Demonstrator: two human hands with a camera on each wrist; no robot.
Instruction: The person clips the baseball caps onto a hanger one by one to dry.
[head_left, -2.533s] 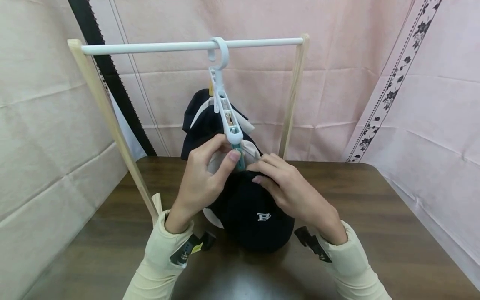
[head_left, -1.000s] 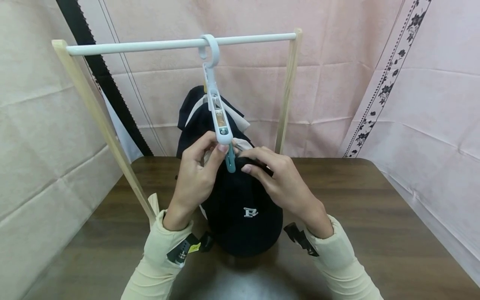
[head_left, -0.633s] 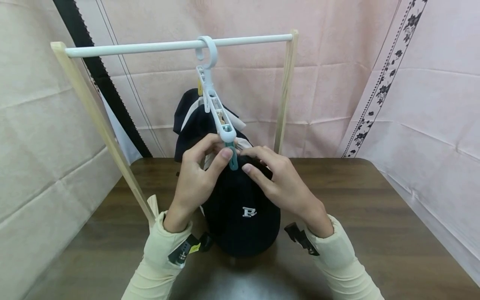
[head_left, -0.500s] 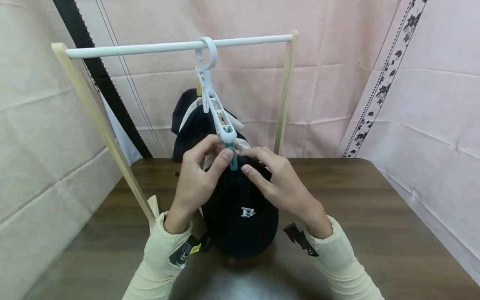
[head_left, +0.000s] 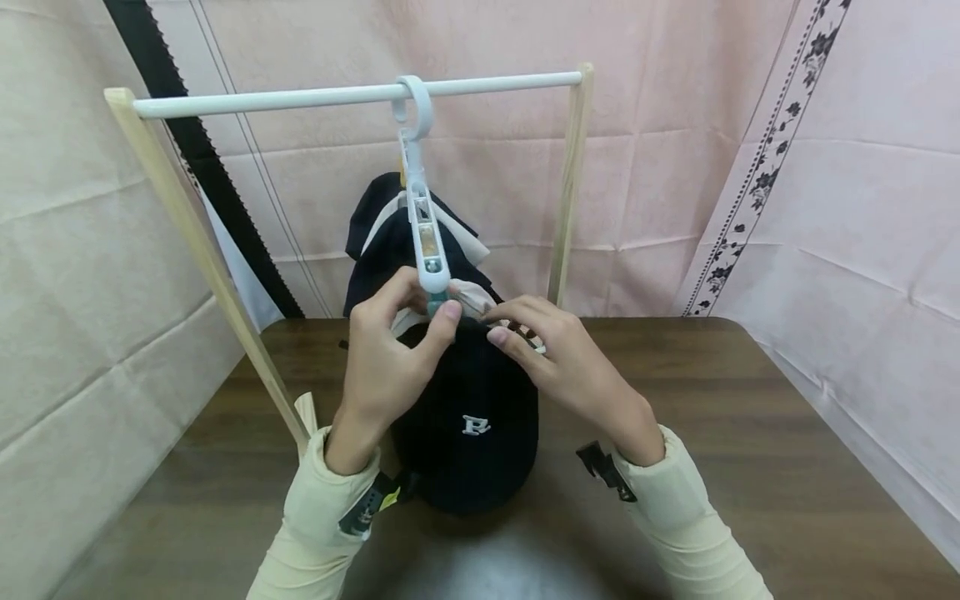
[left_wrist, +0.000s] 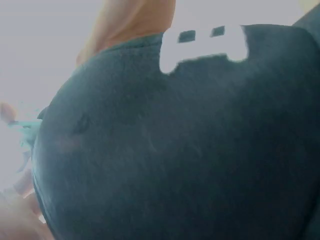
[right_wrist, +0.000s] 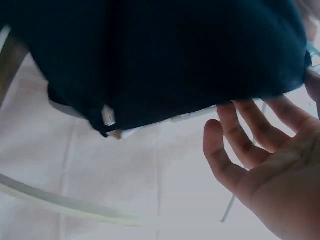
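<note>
A dark baseball cap [head_left: 467, 467] with a white letter emblem hangs below the near end of a white folding hanger [head_left: 424, 225]. At that end, my left hand [head_left: 386, 354] pinches a teal clip [head_left: 437, 302] between thumb and fingers; the fingers partly cover it. My right hand [head_left: 573, 362] pinches the cap's upper edge, thumb in front and fingers behind. The right wrist view shows its fingers [right_wrist: 247, 132] under the edge of the dark cloth. The cap's crown [left_wrist: 165, 145] fills most of the left wrist view. Whether the clip bites the cap cannot be seen.
More dark caps with white parts [head_left: 397, 242] hang behind on the same hanger. Its hook sits over the white rod [head_left: 262, 102] of a stand with wooden legs [head_left: 572, 192]. A brown wooden table [head_left: 675, 433] lies below, with pale cloth [head_left: 525, 200] around it.
Over these frames the cap and the hanger's near end have shifted left. The left hand moved slightly left with the teal clip, which is now more covered. The right hand has barely moved.
</note>
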